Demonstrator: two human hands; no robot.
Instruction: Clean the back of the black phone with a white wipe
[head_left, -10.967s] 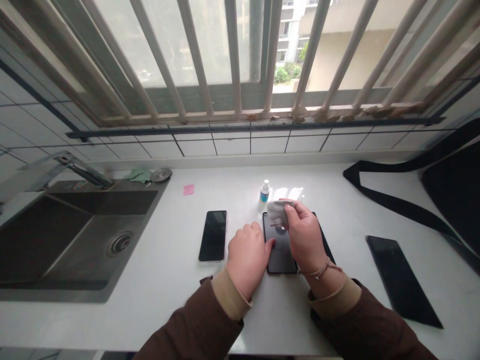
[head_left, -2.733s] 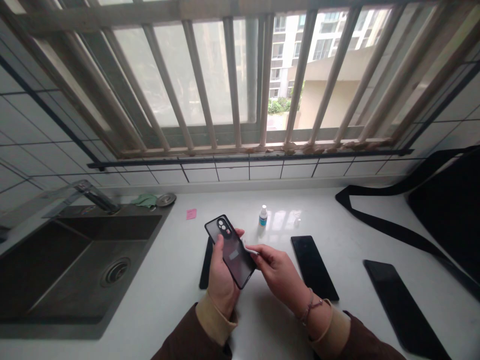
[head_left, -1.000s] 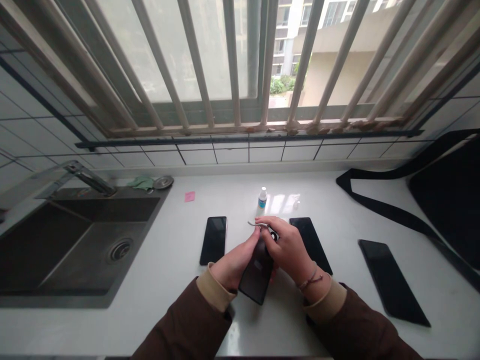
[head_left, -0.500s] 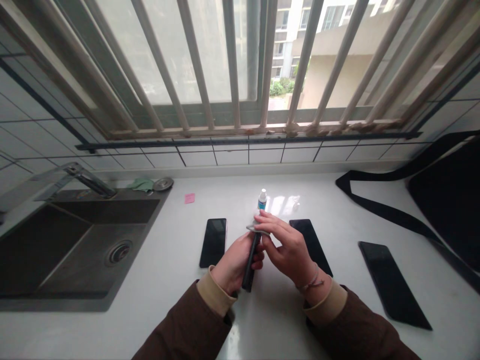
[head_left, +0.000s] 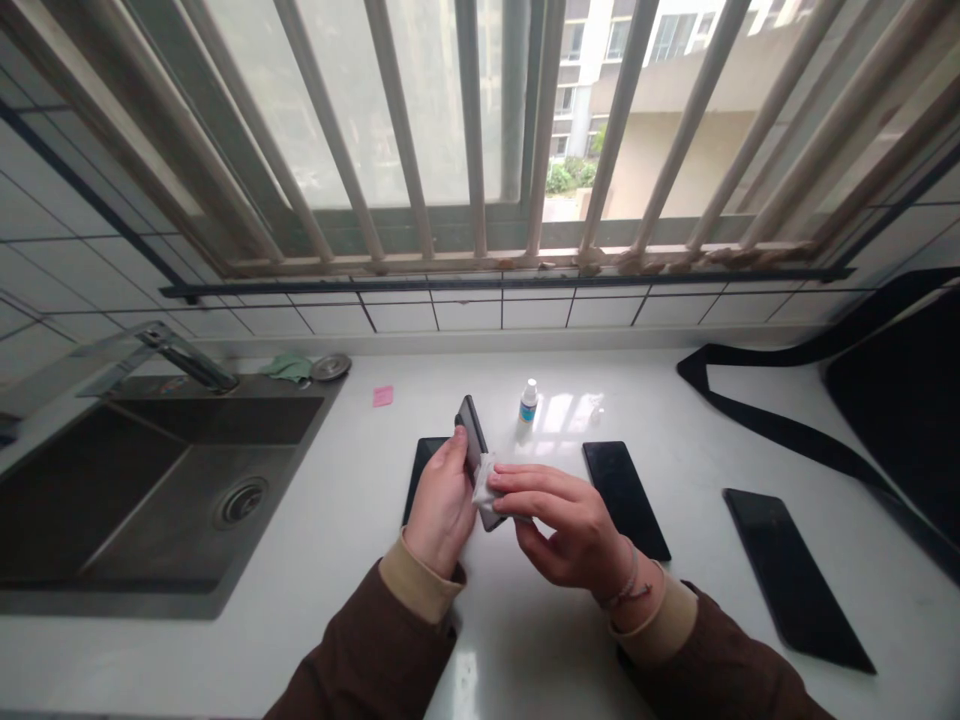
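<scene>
My left hand (head_left: 441, 500) is closed around the edge of a dark smartphone (head_left: 472, 437), which it holds tilted above the counter. Pressed under the fingers of my right hand (head_left: 559, 515) is a white wipe (head_left: 484, 484), touching the lower part of the phone's face. Behind my left hand lies a second phone (head_left: 422, 462), partly hidden. A third black phone (head_left: 626, 500) rests just right of my right hand, and another long dark phone (head_left: 795, 580) lies farther right. Beyond my hands a small white bottle (head_left: 529, 402) with a blue label stands upright.
A steel sink (head_left: 300, 500) with a faucet (head_left: 199, 365) takes up the left. A green cloth (head_left: 289, 367) and a drain strainer (head_left: 331, 367) sit at its back edge. Nearby is a pink note (head_left: 382, 396). A black bag (head_left: 900, 400) with a strap lies right, below the barred window.
The held phone has swung from edge-on to showing its face and moved up and left. My right hand's wipe has shifted down to the phone's lower part.
</scene>
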